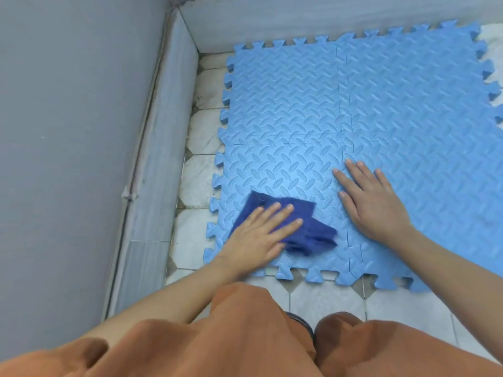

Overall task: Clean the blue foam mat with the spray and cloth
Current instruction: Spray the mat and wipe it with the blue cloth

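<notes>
Head view looks down at a blue foam mat (353,126) made of interlocking tiles, filling the centre and right of the frame on a pale tiled floor (196,180), with a grey wall (68,131) along the left. The left hand (261,235) lies flat with straight fingers on a dark blue cloth (307,227) near the mat's lower left corner, pressing it against the foam. The right hand (373,202) is spread palm-down on bare mat just to the right of the cloth, touching nothing else. No spray bottle is visible.

The mat looks light and springy, with a raised ridged pattern, so it would probably slide or lift at the toothed edges under a hard wipe; the flat right hand seems well placed to pin it. Its joints may pull apart if dragged from one corner. The cloth is soft, limp and bunched, best worked under a flat palm rather than pinched, and its folds may catch on the ridges.
</notes>
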`<action>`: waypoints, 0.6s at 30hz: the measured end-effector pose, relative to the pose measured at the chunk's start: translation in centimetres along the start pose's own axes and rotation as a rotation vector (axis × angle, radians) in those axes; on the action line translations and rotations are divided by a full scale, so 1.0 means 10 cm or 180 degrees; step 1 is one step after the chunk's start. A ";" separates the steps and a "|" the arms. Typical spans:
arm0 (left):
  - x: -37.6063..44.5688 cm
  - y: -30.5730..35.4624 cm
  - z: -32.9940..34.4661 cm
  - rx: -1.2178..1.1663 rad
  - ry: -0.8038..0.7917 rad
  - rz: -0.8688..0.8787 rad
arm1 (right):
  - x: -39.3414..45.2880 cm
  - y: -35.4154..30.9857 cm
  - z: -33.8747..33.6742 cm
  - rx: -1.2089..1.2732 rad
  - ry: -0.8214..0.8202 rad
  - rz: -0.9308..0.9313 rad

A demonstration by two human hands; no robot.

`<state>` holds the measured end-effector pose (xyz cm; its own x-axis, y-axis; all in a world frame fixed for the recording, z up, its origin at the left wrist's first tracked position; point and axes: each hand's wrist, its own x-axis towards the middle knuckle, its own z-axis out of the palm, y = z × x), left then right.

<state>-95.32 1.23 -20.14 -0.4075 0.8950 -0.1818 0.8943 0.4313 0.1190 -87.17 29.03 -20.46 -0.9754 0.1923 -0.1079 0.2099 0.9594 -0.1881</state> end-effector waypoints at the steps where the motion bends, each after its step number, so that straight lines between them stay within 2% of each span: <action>1: -0.05 -0.15 -0.02 -0.0039 0.0013 -0.0315 | -0.01 0.02 -0.01 -0.0005 -0.0047 -0.0030; 4: -0.20 -0.58 -0.05 -0.0216 0.0028 -0.1039 | -0.02 0.04 -0.04 0.0048 -0.0161 -0.0035; 6: -0.23 -0.68 -0.06 -0.0188 0.0047 -0.1087 | -0.02 0.03 -0.04 0.0165 -0.0192 -0.0004; 8: -0.21 -0.56 -0.05 0.0020 0.0037 -0.0570 | 0.00 0.00 -0.05 0.0301 -0.0230 0.0032; 13: -0.07 0.02 0.06 0.0279 0.0016 0.1241 | -0.03 0.03 -0.06 0.0230 -0.0281 0.0024; 15: -0.05 -0.08 0.04 0.0346 -0.0042 0.1626 | -0.06 0.08 -0.09 0.0173 -0.0330 -0.0024; 18: -0.18 -0.47 -0.03 0.0485 -0.0120 0.1786 | -0.07 0.12 -0.13 0.0116 -0.0372 -0.0098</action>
<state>-98.84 -2.40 -20.04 0.1407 0.9760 -0.1664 0.9892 -0.1314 0.0657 -86.32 30.33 -19.39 -0.9673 0.1354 -0.2143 0.1843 0.9560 -0.2283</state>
